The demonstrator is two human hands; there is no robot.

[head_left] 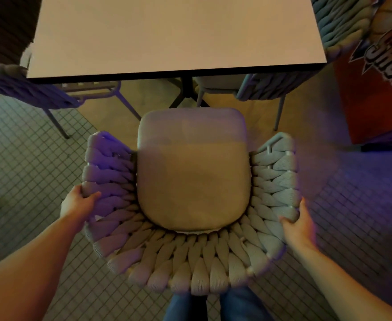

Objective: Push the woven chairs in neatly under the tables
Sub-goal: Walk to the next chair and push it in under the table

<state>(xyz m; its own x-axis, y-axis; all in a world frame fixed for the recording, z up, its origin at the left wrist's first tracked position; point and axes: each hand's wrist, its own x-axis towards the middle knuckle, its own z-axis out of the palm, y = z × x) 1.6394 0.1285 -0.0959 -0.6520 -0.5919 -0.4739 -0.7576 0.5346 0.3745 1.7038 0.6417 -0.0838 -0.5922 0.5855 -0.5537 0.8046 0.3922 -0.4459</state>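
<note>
A woven chair (pixel 190 260) with thick grey rope weave and a beige seat cushion (pixel 191 172) stands right in front of me, facing a pale square table (pixel 172 33). The cushion's front edge sits just short of the table's near edge. My left hand (pixel 79 203) grips the chair's left woven arm from outside, thumb on top. The right woven arm is held the same way by my right hand (pixel 299 225). The image is slightly blurred around the chair's right side.
Another woven chair (pixel 28 89) stands at the table's left, one (pixel 271 89) is tucked under its right side, and a third (pixel 338 22) sits at the far right corner. A red printed panel (pixel 375 89) stands on the right. The table's dark base (pixel 187 91) is ahead. The floor is small-tiled.
</note>
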